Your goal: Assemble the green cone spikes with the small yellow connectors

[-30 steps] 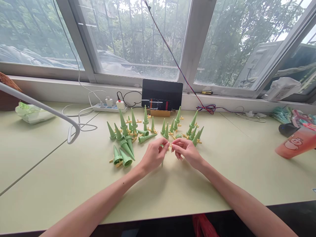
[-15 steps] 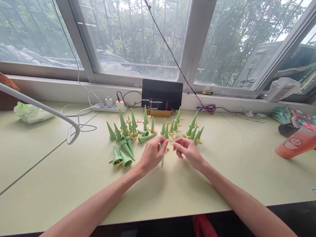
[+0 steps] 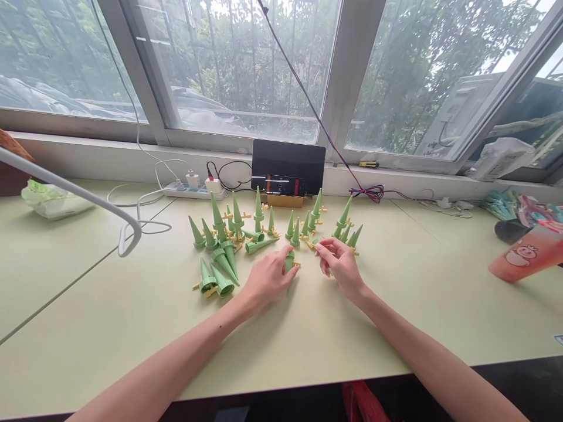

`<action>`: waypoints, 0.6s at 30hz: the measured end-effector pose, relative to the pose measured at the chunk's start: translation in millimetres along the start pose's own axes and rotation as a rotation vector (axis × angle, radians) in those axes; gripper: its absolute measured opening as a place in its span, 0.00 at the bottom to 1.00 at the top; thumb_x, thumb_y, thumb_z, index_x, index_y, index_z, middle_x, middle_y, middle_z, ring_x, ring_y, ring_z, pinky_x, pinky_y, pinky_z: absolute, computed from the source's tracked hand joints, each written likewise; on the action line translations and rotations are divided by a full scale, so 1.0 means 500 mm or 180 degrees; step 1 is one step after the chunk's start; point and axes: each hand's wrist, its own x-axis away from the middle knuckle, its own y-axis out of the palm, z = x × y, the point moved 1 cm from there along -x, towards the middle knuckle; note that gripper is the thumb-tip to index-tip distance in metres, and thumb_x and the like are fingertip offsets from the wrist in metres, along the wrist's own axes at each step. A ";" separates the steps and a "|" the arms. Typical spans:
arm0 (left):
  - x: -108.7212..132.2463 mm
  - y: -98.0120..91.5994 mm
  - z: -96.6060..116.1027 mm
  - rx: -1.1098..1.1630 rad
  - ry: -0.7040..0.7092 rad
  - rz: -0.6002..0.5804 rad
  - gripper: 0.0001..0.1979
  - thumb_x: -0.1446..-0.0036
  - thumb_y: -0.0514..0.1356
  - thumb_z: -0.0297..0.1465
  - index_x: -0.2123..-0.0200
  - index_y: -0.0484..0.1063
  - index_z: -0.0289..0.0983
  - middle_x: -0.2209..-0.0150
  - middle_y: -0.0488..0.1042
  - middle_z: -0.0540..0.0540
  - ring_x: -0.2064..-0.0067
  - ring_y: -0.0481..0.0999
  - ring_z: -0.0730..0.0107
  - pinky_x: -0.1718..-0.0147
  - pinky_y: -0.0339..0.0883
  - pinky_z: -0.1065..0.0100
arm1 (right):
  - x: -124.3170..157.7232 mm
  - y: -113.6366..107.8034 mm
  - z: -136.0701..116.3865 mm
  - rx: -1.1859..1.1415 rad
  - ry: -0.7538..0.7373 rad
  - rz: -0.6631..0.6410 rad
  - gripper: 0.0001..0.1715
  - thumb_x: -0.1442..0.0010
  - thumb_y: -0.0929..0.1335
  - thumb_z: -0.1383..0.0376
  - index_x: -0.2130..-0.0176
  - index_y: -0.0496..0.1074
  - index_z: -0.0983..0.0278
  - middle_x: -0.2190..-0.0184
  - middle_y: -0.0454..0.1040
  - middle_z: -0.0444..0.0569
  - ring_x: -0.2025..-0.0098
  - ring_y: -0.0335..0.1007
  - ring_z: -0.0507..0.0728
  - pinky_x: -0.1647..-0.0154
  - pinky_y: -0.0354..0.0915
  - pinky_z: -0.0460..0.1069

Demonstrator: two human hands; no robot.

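Note:
My left hand (image 3: 269, 274) is closed around a green plastic watering spike (image 3: 289, 261). A yellow valve sticks out from that spike's side, to the right of my thumb. My right hand (image 3: 339, 262) is pinched a little to the right, its thumb and index fingertips together beside a small yellow piece. Whether the fingertips grip that piece or something else is too small to tell. Around both hands are several more green spikes, some upright (image 3: 219, 214) and some lying down (image 3: 261, 245), many with yellow valves.
Behind the spikes a dark tablet (image 3: 288, 161) leans at the window, a phone in front of it. A power strip (image 3: 189, 191) with white cables lies at the back left. A pink cup (image 3: 523, 255) is tilted at the right. A white curved bar (image 3: 88, 196) crosses the left foreground.
My left hand has lowered slightly and turned, showing more of the spike's green collar. My right hand has moved slightly right and up, away from the left.

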 end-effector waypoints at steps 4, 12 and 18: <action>0.000 0.003 -0.002 0.0035 0.0061 -0.0012 0.17 0.36 0.58 0.34 0.45 0.68 0.39 0.68 0.76 0.48 0.65 0.75 0.60 0.68 0.61 0.66 | 0.002 0.000 -0.002 0.0111 -0.0012 0.0064 0.18 0.43 0.74 0.52 0.66 0.70 0.63 0.72 0.72 0.43 0.85 0.59 0.46 0.85 0.56 0.45; 0.002 0.004 0.002 0.0236 0.0099 0.0198 0.18 0.36 0.57 0.31 0.42 0.66 0.40 0.63 0.77 0.47 0.65 0.76 0.62 0.63 0.66 0.65 | 0.004 0.001 -0.002 0.0298 -0.0095 0.0020 0.19 0.42 0.73 0.51 0.65 0.69 0.63 0.70 0.72 0.44 0.84 0.60 0.47 0.84 0.58 0.46; 0.001 0.008 -0.001 0.0477 0.0142 0.0548 0.18 0.34 0.55 0.32 0.42 0.65 0.41 0.64 0.75 0.49 0.70 0.74 0.66 0.68 0.65 0.66 | 0.010 0.003 0.002 0.0601 -0.0271 -0.0245 0.16 0.38 0.71 0.52 0.64 0.70 0.62 0.68 0.71 0.45 0.80 0.63 0.49 0.80 0.62 0.46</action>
